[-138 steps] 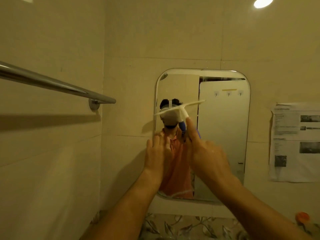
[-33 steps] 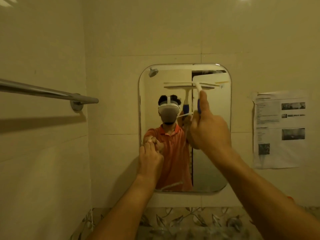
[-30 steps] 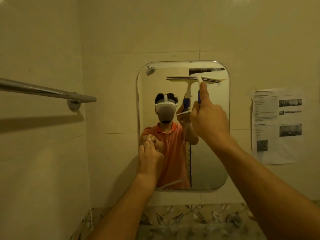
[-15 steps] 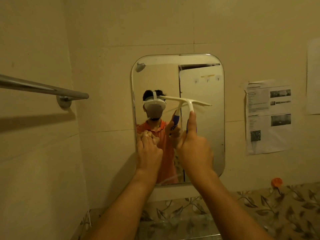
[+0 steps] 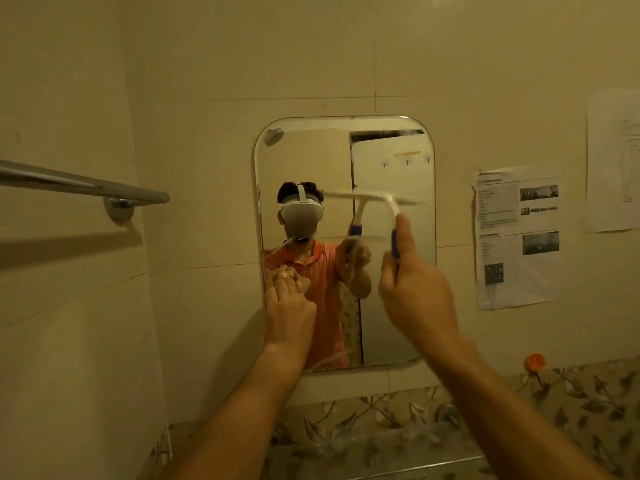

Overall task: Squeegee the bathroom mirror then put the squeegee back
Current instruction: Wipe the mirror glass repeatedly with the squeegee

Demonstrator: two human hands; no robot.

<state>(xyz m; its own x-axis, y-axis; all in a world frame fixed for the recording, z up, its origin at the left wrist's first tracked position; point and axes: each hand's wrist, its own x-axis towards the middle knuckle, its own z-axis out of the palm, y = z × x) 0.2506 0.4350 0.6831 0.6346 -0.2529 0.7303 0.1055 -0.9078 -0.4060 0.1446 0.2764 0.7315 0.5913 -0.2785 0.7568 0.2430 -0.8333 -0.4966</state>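
Note:
A rounded rectangular mirror [image 5: 391, 161] hangs on the beige tiled wall ahead. My right hand [image 5: 417, 292] grips the blue handle of a white squeegee [image 5: 393, 204], thumb laid up along the handle. Its blade lies roughly level across the mirror's right half, about mid-height, blurred by motion. My left hand [image 5: 289, 313] presses against the mirror's lower left edge, fingers straight and touching the glass. The mirror reflects a person in an orange shirt and both hands.
A chrome towel bar [image 5: 86, 185] juts from the left wall at head height. Printed paper sheets [image 5: 517, 237] are stuck to the wall right of the mirror. An orange hook [image 5: 535, 361] sits lower right above a leaf-patterned tile band [image 5: 381, 420].
The squeegee went from the mirror's top down to mid-height, then shifted right with my right hand. My left hand stayed at the lower left edge. The camera view drifted slightly.

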